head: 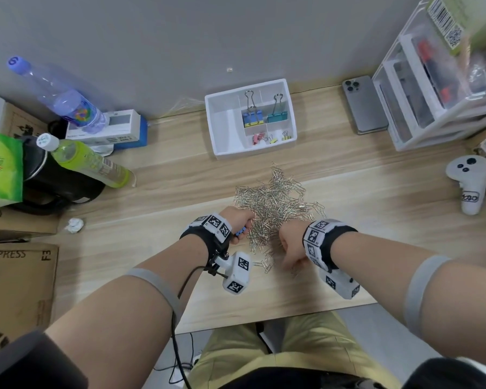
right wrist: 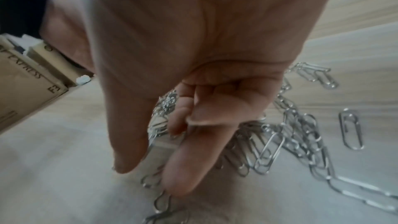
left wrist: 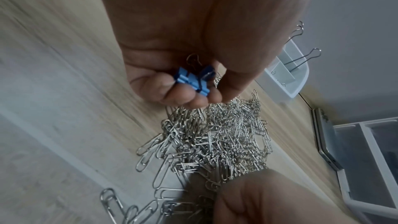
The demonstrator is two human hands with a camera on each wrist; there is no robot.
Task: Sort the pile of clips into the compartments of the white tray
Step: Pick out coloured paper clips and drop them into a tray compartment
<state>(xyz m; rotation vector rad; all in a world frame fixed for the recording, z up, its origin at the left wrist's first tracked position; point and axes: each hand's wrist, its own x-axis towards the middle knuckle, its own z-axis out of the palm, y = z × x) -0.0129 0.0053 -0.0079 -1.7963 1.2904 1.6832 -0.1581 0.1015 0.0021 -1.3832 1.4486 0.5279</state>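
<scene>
A pile of silver paper clips (head: 272,203) (left wrist: 215,142) (right wrist: 280,134) lies mid-table. Behind it stands the white tray (head: 225,127) (left wrist: 297,81). The tray holds a blue-yellow binder clip (head: 252,116), a teal binder clip (head: 277,115) and small pink and yellow clips (head: 264,138). My left hand (head: 236,219) (left wrist: 189,98) is at the pile's left edge, fingers curled round small blue binder clips (left wrist: 193,79) (head: 240,231). My right hand (head: 292,242) (right wrist: 155,168) is at the pile's near edge. Its thumb and index finger point down among paper clips, and whether they hold one is unclear.
A phone (head: 364,105) and a clear drawer unit (head: 432,94) stand at the back right, a white controller (head: 469,183) at the right. Bottles (head: 90,161), a dark kettle and cardboard boxes (head: 14,284) crowd the left. A crumpled paper ball (head: 74,224) lies near them.
</scene>
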